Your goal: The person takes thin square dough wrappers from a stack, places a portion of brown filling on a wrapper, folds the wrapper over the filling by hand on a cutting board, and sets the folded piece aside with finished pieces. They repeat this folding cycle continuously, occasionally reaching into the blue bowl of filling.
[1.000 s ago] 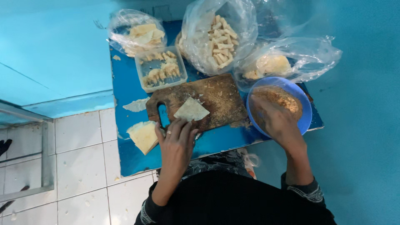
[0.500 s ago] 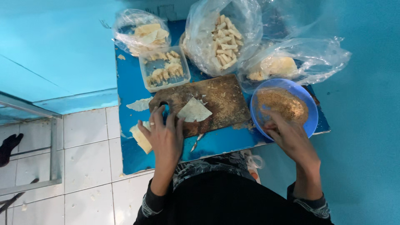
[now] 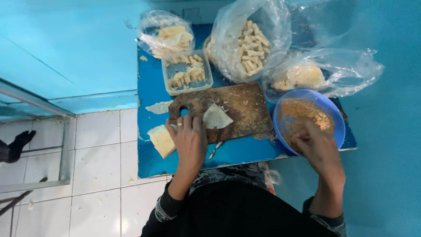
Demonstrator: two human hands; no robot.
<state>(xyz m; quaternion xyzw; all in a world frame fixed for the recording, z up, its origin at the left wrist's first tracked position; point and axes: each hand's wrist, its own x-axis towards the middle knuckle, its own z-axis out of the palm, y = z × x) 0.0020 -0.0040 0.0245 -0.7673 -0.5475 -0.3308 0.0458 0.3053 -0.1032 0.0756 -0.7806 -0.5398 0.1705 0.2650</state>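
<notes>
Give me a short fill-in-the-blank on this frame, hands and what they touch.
1. The left hand rests on the wooden ____ board.
2. The right hand reaches into the ____ bowl of brown crumbs.
3. A thin pale wrapper lies on the board, beside the ____ hand.

Missing words: cutting; blue; left

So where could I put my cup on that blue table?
Bare patches: the blue table corner below the wrapper stack, and the strip between cutting board and bowl. The back is crowded with bags.
</notes>
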